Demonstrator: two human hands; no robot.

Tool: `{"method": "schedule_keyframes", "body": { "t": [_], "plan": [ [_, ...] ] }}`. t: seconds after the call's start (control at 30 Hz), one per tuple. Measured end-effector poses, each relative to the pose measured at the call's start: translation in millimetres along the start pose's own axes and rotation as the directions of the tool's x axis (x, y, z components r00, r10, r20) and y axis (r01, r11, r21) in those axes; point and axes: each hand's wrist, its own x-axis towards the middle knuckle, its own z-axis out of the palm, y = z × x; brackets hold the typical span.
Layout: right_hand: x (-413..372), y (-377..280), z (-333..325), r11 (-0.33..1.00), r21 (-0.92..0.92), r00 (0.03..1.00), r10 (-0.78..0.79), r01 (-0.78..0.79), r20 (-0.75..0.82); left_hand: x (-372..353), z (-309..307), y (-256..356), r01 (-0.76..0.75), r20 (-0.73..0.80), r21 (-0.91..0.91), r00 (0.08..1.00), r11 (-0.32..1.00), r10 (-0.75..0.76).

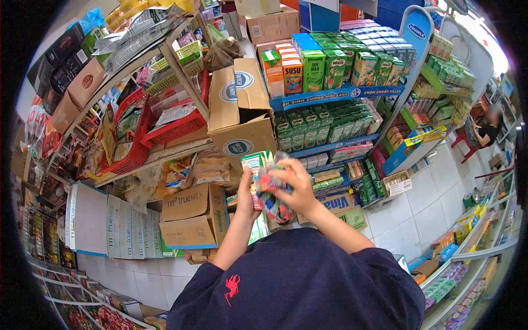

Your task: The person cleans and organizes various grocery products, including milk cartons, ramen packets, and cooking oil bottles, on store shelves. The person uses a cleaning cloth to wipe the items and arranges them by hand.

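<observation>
Carton (251, 164) clasped in the left hand (246, 196) seems light, dentable, best held by its sides; the right hand (297, 186) clutches a soft-looking patterned bundle (276, 208).

Gripping in L hand (247, 193) a green/white carton (253, 163), approx. upright w/ slight tilt, pinkish-red lower down. Holding in R hand (297, 186), overlapping its R side, a shiny clear plastic pkt. (273, 205), dark w/ red & blue bits; can't make out contents, being blurred & part-hidden under fingers.
</observation>
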Motion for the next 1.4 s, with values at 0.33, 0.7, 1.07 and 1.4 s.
{"method": "schedule_keyframes", "body": {
  "t": [0.33,0.7,1.07,1.4],
  "plan": [
    [-14,-16,-2,0.996,-0.029,0.992,0.090,-0.088,0.089,0,3,6,-0.037,0.051,-0.012,0.998,0.999,0.038],
    [13,-3,-14,0.999,-0.029,0.997,0.027,-0.029,-0.073,0,13,-9,0.099,0.236,-0.127,0.970,0.987,-0.067],
    [11,5,-24,0.998,0.033,0.994,0.048,-0.045,-0.100,3,6,-21,0.157,0.181,-0.072,0.973,0.985,-0.142],
    [-4,5,-20,0.998,0.016,0.998,-0.062,0.062,0.010,5,5,-10,0.175,0.182,-0.109,0.971,0.978,-0.154]
  ]
}}
